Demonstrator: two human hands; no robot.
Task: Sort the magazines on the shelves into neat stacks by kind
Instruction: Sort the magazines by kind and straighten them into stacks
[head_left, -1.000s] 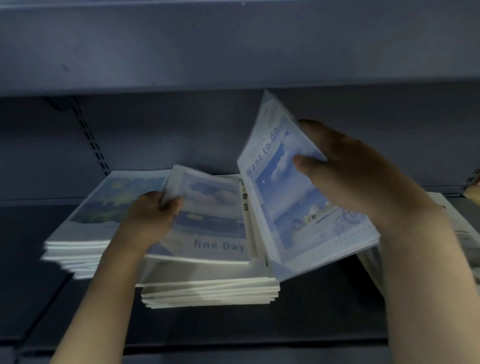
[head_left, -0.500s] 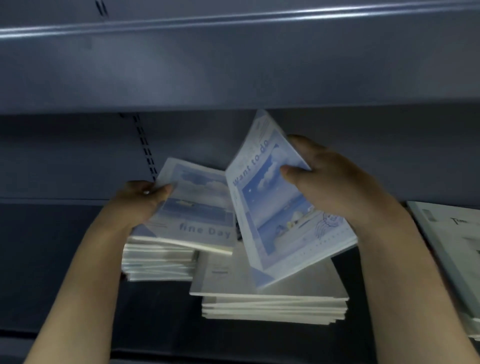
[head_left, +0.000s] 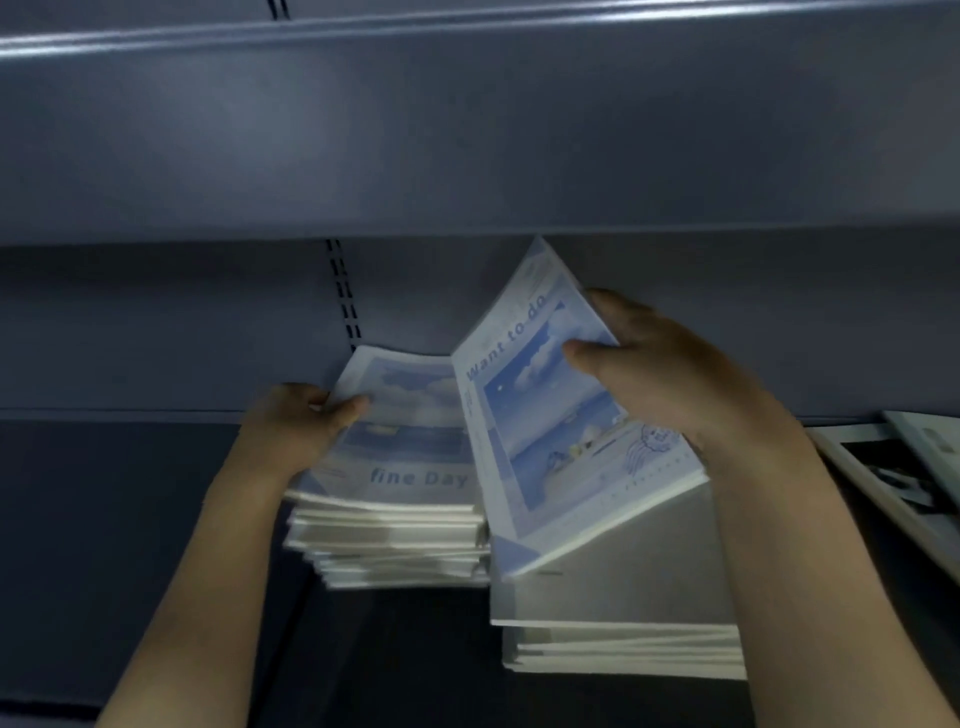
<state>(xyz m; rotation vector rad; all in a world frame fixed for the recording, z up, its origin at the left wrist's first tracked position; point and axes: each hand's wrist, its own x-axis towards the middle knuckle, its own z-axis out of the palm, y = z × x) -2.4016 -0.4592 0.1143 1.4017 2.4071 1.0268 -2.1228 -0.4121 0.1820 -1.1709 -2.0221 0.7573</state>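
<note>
A "Fine Day" magazine (head_left: 410, 441) with a blue sky cover lies on top of the left stack (head_left: 389, 545) on the dark shelf. My left hand (head_left: 306, 421) grips its left edge. My right hand (head_left: 660, 374) holds a thin bundle of "Want to do" magazines (head_left: 550, 431), tilted up on its lower edge, over the right stack (head_left: 618, 644), whose top shows a plain pale cover. The two stacks stand side by side, nearly touching.
More magazines (head_left: 893, 467) lie at the far right of the shelf (head_left: 104, 519). The upper shelf's front (head_left: 467, 130) hangs low over the stacks. A slotted upright (head_left: 343, 296) runs down the back panel behind the left stack.
My left hand carried the "Fine Day" magazine off the middle pile and leftwards onto the left stack. The "Want to do" bundle stays tilted in my right hand. The view shifted left.
</note>
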